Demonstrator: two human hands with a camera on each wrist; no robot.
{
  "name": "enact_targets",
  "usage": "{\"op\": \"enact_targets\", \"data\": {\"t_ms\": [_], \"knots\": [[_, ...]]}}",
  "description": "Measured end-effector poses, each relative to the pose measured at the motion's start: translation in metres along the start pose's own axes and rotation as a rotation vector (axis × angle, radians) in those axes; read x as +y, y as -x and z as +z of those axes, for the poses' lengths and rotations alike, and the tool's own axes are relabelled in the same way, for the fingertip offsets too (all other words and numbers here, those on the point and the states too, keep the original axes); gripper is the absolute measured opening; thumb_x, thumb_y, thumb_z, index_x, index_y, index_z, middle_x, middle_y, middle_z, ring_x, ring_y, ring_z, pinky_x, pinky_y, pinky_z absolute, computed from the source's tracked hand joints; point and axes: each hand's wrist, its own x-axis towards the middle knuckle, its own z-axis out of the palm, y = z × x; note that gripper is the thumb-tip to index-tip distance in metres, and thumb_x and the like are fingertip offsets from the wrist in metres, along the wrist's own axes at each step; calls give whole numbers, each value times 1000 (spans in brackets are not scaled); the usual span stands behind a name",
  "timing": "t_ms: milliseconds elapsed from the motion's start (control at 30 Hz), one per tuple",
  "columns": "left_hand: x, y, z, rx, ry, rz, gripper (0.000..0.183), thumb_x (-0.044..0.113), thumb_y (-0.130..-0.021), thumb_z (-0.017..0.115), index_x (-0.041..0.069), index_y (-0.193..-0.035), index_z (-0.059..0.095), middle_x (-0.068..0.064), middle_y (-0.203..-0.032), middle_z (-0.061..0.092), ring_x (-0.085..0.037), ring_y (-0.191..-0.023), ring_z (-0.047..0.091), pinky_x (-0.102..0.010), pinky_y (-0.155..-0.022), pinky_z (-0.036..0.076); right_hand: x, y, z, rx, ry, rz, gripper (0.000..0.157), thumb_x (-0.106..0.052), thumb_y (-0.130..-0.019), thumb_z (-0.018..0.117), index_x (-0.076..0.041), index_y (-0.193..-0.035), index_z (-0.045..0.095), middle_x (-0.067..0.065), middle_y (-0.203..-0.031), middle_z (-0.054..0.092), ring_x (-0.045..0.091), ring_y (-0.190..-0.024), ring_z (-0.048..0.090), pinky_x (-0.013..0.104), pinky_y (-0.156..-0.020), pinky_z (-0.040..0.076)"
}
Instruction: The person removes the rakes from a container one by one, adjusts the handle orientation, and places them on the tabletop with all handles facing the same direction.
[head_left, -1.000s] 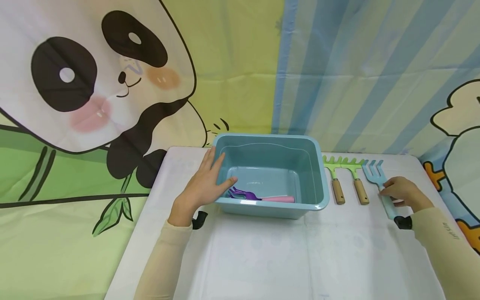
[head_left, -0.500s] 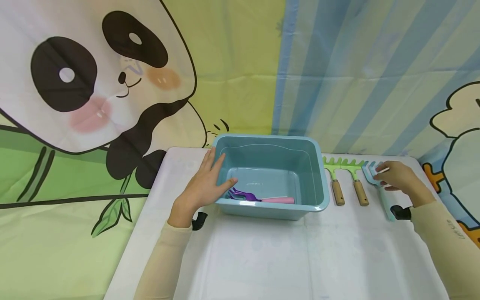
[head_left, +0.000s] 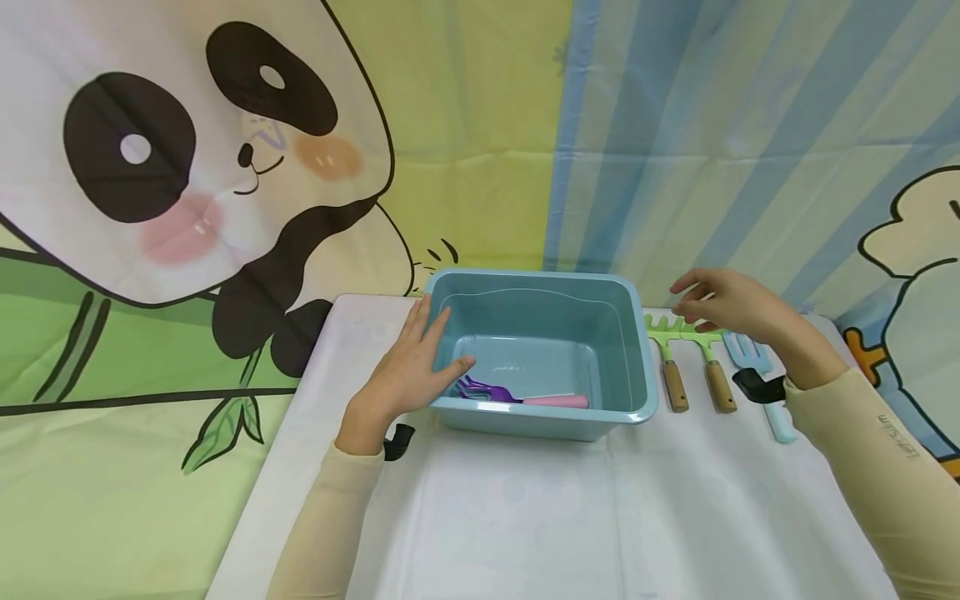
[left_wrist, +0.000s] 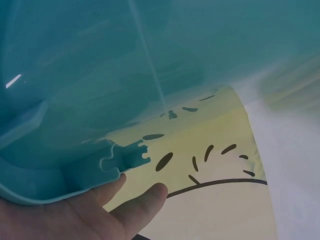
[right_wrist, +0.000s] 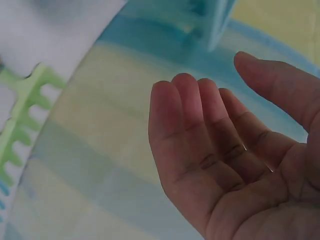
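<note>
Resting against the left wall of the bin (head_left: 542, 354), your left hand (head_left: 408, 371) lies with fingers straight and the thumb hooked over the near-left rim; it grips nothing. From the left wrist view, only the fingertips (left_wrist: 142, 200) show beneath the bin's (left_wrist: 100, 75) teal underside.

Your right hand (head_left: 723, 304) hovers in the air over the heads of the two green rakes, fingers relaxed and slightly bent, palm empty; the right wrist view confirms an open palm (right_wrist: 235, 165) holding nothing, with green tines (right_wrist: 25, 115) below at the left.

Left rake (head_left: 667, 354) and right rake (head_left: 711, 354) lie side by side on the table (head_left: 525, 508), just right of the bin, wooden handles pointing toward you. A blue fork (head_left: 761, 379) lies just right of the rakes, partly covered by your wrist and its black strap (head_left: 759, 387).

Inside the bin, a purple fork (head_left: 517, 393) with a pink handle lies along the near wall.

Behind the table hangs a backdrop (head_left: 225, 167) with a panda and blue stripes.
</note>
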Motion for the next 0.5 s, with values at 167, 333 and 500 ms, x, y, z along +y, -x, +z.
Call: {"op": "enact_targets", "data": {"t_ms": [167,333,500], "knots": [[-1,0,1,0,7,-7,97,75,-92,42,11,-161,17,-9,-167,-10,-17,-149,-17,-57,-113,27,-39,-8,6,-91,-46,-72,45,-25,-102,60,-1,-138,50,20,-122,60,29,-99,67,42,-83,57],[-1,0,1,-2,1,-16,98,77,-92,40,12,-162,16,-8,-167,-10,-16,-149,-18,-57,-112,27,-71,-25,18,-295,-74,-155,47,-25,-101,63,-2,-140,51,18,-125,59,30,-106,64,44,-85,56],[-1,0,1,1,-5,-15,99,78,-91,39,13,-162,16,-8,-167,-11,-16,-149,-18,-57,-112,28,-90,-52,37,-459,-43,-171,48,-29,-99,66,-6,-139,54,14,-124,62,26,-106,62,45,-87,55]]}}
